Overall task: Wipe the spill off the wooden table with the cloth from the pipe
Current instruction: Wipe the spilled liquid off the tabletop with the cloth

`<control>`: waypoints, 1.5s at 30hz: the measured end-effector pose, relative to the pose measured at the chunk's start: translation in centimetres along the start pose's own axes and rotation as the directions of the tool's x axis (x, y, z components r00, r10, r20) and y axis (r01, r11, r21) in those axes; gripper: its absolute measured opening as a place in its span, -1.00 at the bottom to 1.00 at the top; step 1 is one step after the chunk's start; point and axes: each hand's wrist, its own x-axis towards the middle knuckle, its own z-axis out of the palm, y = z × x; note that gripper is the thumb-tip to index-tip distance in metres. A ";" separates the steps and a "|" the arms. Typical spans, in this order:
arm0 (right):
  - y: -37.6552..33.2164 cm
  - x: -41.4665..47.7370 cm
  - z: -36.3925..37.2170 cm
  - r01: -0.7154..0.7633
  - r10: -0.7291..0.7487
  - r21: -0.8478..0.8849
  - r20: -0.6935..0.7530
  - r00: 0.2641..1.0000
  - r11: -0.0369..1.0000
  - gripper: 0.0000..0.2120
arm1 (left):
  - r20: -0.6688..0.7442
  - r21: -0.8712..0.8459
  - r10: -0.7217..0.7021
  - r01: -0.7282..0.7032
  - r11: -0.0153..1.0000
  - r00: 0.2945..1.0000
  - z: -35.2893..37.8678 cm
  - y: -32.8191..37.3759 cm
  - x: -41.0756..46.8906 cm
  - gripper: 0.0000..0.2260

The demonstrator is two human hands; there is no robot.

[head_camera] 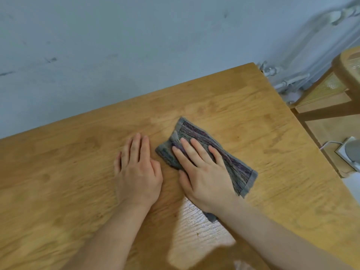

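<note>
A grey and purple striped cloth (231, 158) lies folded flat on the wooden table (253, 106). My right hand (204, 172) presses down on it with straight, spread fingers. My left hand (138, 170) rests flat on the bare wood just left of the cloth, fingers straight and together. A shiny patch (196, 227) shows on the wood between my forearms, below the cloth. Part of the cloth is hidden under my right palm.
A pale wall (116, 45) runs behind the table's far edge. White pipes (292, 80) run along the wall at the table's right corner. A wooden chair (346, 75) and a white power strip (348, 152) with a cable sit on the floor to the right.
</note>
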 end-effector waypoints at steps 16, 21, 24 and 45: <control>3.0 2.7 -0.9 -0.078 0.076 -0.014 -0.089 0.993 0.997 -0.51 | -0.025 -0.005 0.001 -0.001 1.000 1.000 1.2 4.7 4.1 -0.49; 4.8 6.6 -1.4 0.003 -0.003 -0.027 -0.012 1.000 1.000 -0.47 | -0.017 0.020 0.000 0.000 1.000 1.000 1.5 4.8 4.5 -0.49; 5.3 15.0 -1.8 -0.136 0.136 -0.017 -0.032 0.990 0.991 -0.47 | -0.005 0.026 -0.004 0.004 1.000 1.000 1.2 5.1 4.5 -0.47; 8.7 19.7 -2.3 -0.144 0.145 0.018 -0.074 0.987 0.989 -0.50 | 0.085 0.025 0.016 -0.018 1.000 0.996 1.7 9.7 4.3 -0.42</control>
